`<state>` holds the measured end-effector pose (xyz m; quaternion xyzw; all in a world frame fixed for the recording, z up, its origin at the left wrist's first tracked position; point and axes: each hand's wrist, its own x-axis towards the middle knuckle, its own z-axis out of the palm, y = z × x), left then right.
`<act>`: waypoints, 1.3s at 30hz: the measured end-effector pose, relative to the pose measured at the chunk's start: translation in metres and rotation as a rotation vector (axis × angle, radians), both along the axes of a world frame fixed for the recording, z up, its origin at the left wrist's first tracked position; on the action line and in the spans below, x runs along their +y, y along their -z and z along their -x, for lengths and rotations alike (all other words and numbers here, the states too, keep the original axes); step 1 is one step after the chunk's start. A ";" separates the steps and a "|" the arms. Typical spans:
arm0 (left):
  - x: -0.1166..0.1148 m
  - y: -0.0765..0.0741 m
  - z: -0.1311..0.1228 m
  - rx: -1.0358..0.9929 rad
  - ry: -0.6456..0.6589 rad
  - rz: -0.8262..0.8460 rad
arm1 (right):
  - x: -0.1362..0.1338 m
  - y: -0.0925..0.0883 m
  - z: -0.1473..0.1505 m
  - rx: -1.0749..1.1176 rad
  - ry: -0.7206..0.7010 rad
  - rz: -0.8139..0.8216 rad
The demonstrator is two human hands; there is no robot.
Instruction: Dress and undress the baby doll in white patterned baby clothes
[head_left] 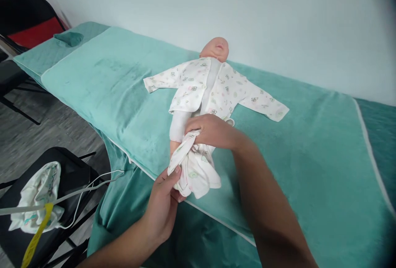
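Note:
A baby doll [216, 49] lies on its back on a teal padded table [117, 82], arms spread, wearing a white printed jacket [201, 86] that hangs open. White printed baby trousers [194, 173] are bunched around the doll's legs near the table's front edge. My left hand [163, 202] pinches the trousers' lower edge from below. My right hand [210, 129] is closed around the trousers' upper part at the doll's hips. One pale doll leg [178, 125] shows beside my right hand.
A black chair [74, 173] at the lower left holds another bunched white printed garment [37, 198], a white cable and a yellow strap. A black and red chair [31, 28] stands at the far left. A small teal cloth [69, 37] lies at the table's far end. A pale wall runs behind.

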<state>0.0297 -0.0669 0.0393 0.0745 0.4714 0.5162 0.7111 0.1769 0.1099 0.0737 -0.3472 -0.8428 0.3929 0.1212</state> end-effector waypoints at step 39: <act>0.123 0.045 0.074 0.820 0.194 -0.499 | 0.000 0.001 0.004 -0.075 0.224 -0.012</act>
